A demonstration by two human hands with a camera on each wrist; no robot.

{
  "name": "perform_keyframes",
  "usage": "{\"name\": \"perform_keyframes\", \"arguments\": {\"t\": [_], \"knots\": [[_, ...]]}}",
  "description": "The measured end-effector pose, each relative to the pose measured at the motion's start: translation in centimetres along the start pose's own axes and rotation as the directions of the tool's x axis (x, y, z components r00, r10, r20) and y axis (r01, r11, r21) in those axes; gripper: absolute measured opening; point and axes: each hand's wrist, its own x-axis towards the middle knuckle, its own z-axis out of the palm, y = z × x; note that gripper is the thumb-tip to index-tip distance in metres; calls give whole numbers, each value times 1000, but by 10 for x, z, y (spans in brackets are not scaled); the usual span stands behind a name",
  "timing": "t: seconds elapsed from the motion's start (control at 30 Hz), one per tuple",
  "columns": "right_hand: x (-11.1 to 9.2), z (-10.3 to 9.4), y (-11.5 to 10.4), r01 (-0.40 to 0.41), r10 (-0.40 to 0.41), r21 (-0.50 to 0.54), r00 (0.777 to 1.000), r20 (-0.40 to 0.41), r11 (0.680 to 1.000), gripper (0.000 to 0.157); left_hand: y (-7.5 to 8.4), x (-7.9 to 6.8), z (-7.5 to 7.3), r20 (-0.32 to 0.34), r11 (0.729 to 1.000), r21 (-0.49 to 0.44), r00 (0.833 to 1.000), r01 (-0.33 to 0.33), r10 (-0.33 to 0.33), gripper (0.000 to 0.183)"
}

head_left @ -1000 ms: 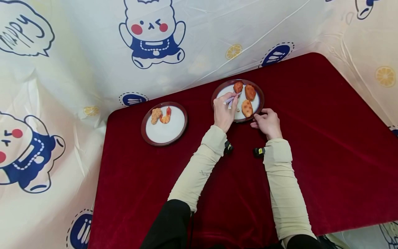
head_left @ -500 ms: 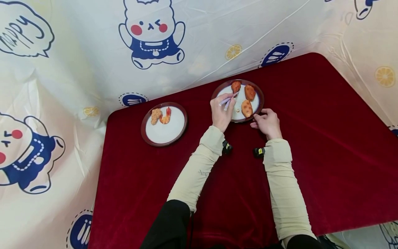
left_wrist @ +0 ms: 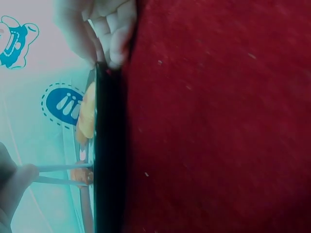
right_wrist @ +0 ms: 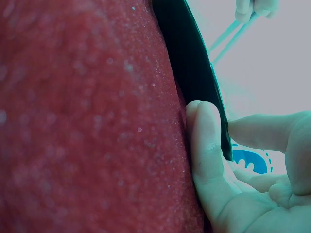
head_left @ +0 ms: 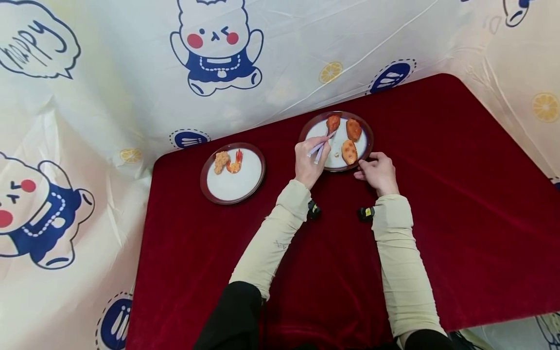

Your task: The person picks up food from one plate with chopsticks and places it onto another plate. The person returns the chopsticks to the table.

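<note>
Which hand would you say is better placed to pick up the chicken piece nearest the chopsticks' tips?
Probably the left hand: it holds the chopsticks, their tips at that chicken piece, while the right hand grips the edge of the plate.

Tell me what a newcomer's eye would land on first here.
Probably the deep red cloth, spread under both plates. Next come the two hands at the right plate: the left hand holds pale chopsticks to a reddish piece of food, while the right hand grips the plate's near edge. Then the left plate, with a curled shrimp beside a fried lump.
</note>
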Motion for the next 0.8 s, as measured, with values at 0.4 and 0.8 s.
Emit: {"name": "perform_keyframes", "arguments": {"t": [0.4,0.8], "knots": [[-1,1,-2,-9,9,34,1000,-4,999,55,2,-19,-20,-21,999,38,999,-27,28,17],[-3,2,-2,2,-2,60,1000,2,998,55,7,-47,-47,2,994,75,997,-78,78,15]]}}
